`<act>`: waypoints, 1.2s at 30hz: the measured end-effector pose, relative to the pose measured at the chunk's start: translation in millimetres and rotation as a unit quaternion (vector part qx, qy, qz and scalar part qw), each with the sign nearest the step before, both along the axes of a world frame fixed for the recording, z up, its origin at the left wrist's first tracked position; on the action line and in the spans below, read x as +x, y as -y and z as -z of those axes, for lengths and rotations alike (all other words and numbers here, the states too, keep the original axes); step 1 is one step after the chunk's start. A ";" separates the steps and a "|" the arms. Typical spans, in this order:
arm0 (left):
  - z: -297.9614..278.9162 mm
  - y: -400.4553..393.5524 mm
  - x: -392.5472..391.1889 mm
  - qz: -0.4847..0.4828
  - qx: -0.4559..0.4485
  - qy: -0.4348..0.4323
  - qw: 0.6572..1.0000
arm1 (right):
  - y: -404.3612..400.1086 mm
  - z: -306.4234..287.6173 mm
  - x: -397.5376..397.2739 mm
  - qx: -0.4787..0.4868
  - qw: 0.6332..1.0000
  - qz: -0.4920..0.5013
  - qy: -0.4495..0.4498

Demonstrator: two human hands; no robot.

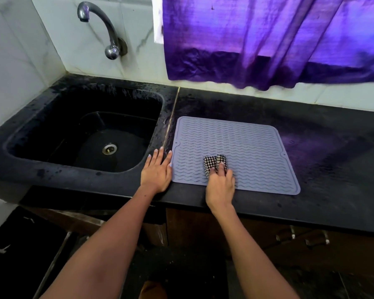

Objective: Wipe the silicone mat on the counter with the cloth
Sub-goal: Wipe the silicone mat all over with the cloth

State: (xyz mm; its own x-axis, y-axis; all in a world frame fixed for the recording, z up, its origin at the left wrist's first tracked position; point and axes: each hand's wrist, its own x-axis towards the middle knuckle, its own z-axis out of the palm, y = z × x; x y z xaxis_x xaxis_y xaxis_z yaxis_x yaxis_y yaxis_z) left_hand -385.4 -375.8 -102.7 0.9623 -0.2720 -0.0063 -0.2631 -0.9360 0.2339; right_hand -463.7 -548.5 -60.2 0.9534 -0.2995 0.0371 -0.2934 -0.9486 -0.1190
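Observation:
A grey-blue silicone mat (242,143) with wavy ridges lies flat on the black counter (333,169), just right of the sink. A small black-and-white checked cloth (212,162) sits on the mat's near middle part. My right hand (221,186) presses on the cloth with its fingers laid over it, the fingertips partly covered by the fabric. My left hand (158,171) lies flat with straight fingers on the counter, touching the mat's left edge.
A black sink (41,130) with a metal drain (109,149) is set into the counter on the left. A curved chrome tap (104,29) juts from the tiled wall. A purple curtain (268,39) hangs behind the mat. Cabinet handles (307,236) show under the counter edge.

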 end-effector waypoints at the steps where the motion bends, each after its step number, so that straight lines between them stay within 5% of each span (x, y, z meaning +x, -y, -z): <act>1: 0.4 0.0 0.1 0.001 -0.001 -0.001 1.000 | 1.4 -1.5 0.5 -0.003 1.000 0.003 -0.008; 9: 2.6 -0.6 -0.2 -0.008 -0.029 0.012 0.999 | -20.4 -26.5 24.0 0.098 0.995 0.033 -0.009; 19: 2.2 0.8 -0.2 -0.011 -0.024 0.019 0.999 | -68.2 4.8 14.8 -0.028 0.996 -0.083 -0.012; 28: 0.0 1.1 -0.1 -0.012 -0.024 0.016 1.000 | -69.0 -21.2 32.7 0.073 0.995 -0.067 -0.013; 36: 0.6 -0.1 0.7 -0.004 -0.010 0.008 1.000 | -86.7 -4.9 22.7 0.012 0.993 -0.107 -0.052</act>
